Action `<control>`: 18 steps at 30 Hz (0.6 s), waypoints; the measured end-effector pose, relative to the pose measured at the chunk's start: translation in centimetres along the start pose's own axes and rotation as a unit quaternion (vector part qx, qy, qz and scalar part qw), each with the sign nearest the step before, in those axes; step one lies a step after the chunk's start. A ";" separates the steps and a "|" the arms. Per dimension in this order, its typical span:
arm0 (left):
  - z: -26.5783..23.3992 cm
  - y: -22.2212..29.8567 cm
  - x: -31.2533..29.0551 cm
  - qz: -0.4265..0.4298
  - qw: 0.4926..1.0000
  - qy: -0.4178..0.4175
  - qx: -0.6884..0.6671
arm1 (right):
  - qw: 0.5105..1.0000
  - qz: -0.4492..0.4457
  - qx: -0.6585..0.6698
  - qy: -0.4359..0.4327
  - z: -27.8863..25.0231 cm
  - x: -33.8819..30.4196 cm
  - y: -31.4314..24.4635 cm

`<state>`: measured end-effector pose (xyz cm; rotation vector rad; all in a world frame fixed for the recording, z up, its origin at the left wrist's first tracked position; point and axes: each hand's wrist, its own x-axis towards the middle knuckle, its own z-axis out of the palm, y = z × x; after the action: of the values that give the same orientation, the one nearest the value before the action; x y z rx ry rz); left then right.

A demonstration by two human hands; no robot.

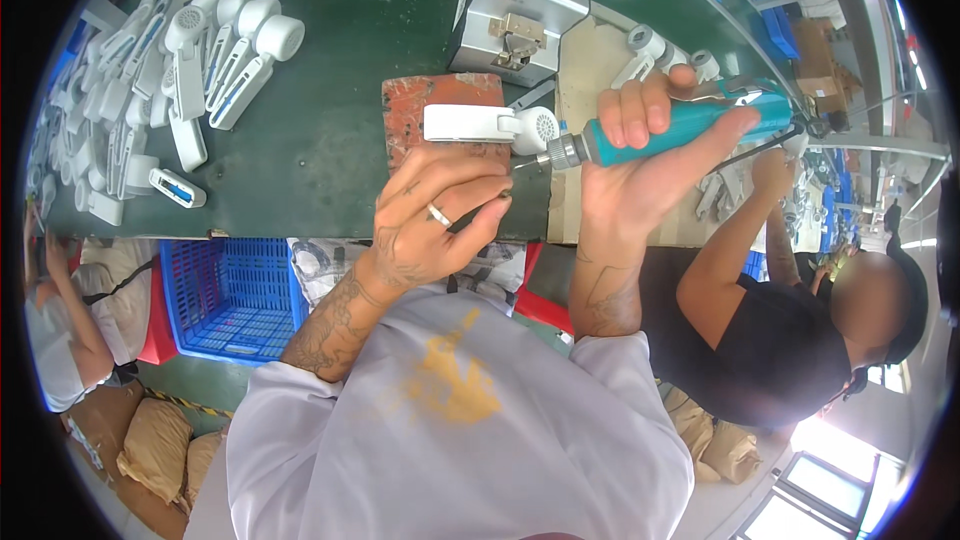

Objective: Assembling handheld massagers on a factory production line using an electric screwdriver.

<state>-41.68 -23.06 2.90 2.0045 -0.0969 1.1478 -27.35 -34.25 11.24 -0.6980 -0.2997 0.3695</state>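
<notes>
My right hand (650, 145) is wrapped around a teal electric screwdriver (690, 125) with a metal chuck. Its thin bit points left, its tip close to the fingertips of my left hand (435, 205). My left thumb and forefinger are pinched together; something small and dark shows at their tips, too small to name. A ring sits on one finger. Just beyond these fingers, a white handheld device (465, 123) with a round perforated head lies on a worn reddish pad (415, 95). My left fingers partly cover the pad's near edge.
A grey metal machine (525, 10) stands behind the pad on the green table (330, 60). Many similar white devices (185, 50) are heaped at left, some showing blue strips. A blue crate (235, 290) sits below the table edge. A co-worker (770, 320) in black works at right.
</notes>
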 end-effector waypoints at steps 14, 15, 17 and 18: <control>-0.9 0.3 0.4 0.054 0.994 0.003 0.097 | 0.998 0.012 -0.053 0.016 0.2 -0.8 0.9; -0.8 0.2 0.5 0.050 0.994 0.015 0.092 | 0.998 0.019 -0.050 0.018 0.3 -0.9 0.9; -0.7 0.1 0.6 0.046 0.995 0.026 0.086 | 0.998 0.021 -0.049 0.018 0.4 -1.0 0.9; -0.7 0.1 0.6 0.032 0.996 0.027 0.076 | 0.998 0.024 -0.049 0.018 0.3 -1.0 0.9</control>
<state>-41.84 -22.42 3.63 2.1147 -0.0489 1.2825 -28.59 -33.81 10.72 -0.8086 -0.2687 0.3895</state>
